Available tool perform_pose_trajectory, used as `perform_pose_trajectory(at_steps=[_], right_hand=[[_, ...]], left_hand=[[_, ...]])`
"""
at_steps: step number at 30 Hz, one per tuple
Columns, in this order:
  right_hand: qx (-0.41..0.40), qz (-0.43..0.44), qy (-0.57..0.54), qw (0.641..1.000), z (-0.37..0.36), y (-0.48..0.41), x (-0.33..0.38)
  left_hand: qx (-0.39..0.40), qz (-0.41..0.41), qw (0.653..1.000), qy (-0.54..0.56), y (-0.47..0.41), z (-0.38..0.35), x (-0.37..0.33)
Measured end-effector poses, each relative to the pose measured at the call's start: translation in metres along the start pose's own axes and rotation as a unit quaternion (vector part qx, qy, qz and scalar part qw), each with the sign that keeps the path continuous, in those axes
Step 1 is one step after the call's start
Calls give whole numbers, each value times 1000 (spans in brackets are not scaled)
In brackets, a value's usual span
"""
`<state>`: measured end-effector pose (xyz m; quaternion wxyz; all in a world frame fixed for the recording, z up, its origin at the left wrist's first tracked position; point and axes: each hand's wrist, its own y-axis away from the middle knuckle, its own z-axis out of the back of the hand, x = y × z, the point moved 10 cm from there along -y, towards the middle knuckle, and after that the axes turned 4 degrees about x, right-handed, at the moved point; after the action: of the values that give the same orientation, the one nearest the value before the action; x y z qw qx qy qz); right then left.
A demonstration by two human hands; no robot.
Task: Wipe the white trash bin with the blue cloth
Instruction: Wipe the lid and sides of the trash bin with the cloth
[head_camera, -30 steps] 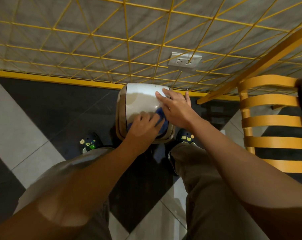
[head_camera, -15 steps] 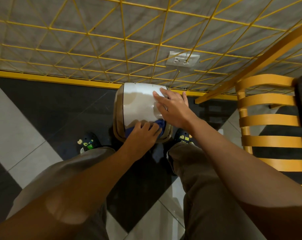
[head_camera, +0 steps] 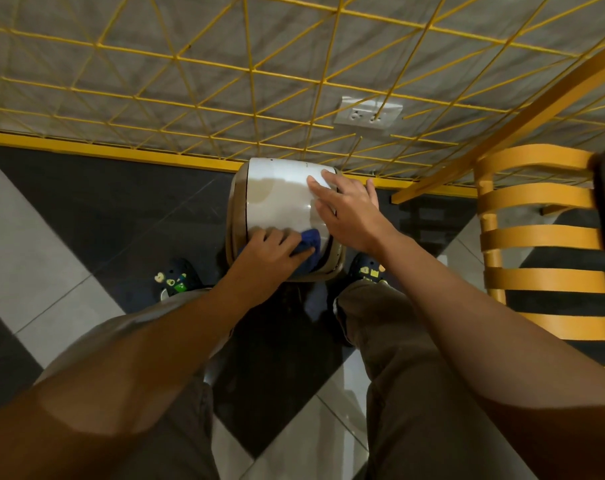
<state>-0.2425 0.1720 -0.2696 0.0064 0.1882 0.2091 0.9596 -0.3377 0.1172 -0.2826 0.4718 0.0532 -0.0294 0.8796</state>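
The white trash bin [head_camera: 277,199] stands on the floor between my feet, close to the wall. Its glossy white lid faces up, with a beige rim around it. My left hand [head_camera: 271,252] presses the bunched blue cloth [head_camera: 309,245] against the near edge of the lid; part of the cloth is hidden under my fingers. On the right side of the lid my right hand [head_camera: 349,211] lies flat, fingers spread, steadying the bin.
A yellow wire grid [head_camera: 225,81] covers the grey wall behind the bin, with a white socket [head_camera: 367,116] on it. A yellow slatted chair [head_camera: 540,237] stands to the right. My shoes [head_camera: 176,278] rest on black and grey floor tiles.
My left hand has slid the blue cloth toward me and a little left, down to the lid's near edge. My right hand stays on the bin's right side.
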Motion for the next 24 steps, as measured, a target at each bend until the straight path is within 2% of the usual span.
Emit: perform_pose_trajectory(at_steps=[2, 7, 10, 11, 13, 17, 19, 20, 22, 24], right_hand=[[-2, -4, -2, 1000, 0, -1, -1], [-2, -4, 8, 1000, 0, -2, -1], [0, -2, 19, 1000, -1, -2, -1], [2, -1, 22, 1000, -1, -3, -2], [12, 0, 24, 1000, -2, -2, 0], [24, 10, 30, 999, -7, 3, 5], [23, 9, 37, 999, -9, 3, 4], [22, 10, 44, 999, -10, 3, 3], [19, 18, 70, 997, -12, 3, 4], [11, 29, 91, 995, -15, 3, 7]], left_hand=[[3, 9, 1000, -6, 1, 2, -1], [92, -24, 995, -5, 8, -8, -25], [91, 28, 994, 61, 6, -9, -9], [76, 41, 989, 120, 6, -6, -3], [43, 54, 966, 249, 5, -1, 9], [104, 120, 919, 360, 19, -17, 35], [108, 196, 882, 414, 24, -15, 54], [123, 242, 853, 447, 25, -17, 61], [112, 272, 808, 510, 21, -7, 65], [93, 283, 788, 539, 21, 5, 68]])
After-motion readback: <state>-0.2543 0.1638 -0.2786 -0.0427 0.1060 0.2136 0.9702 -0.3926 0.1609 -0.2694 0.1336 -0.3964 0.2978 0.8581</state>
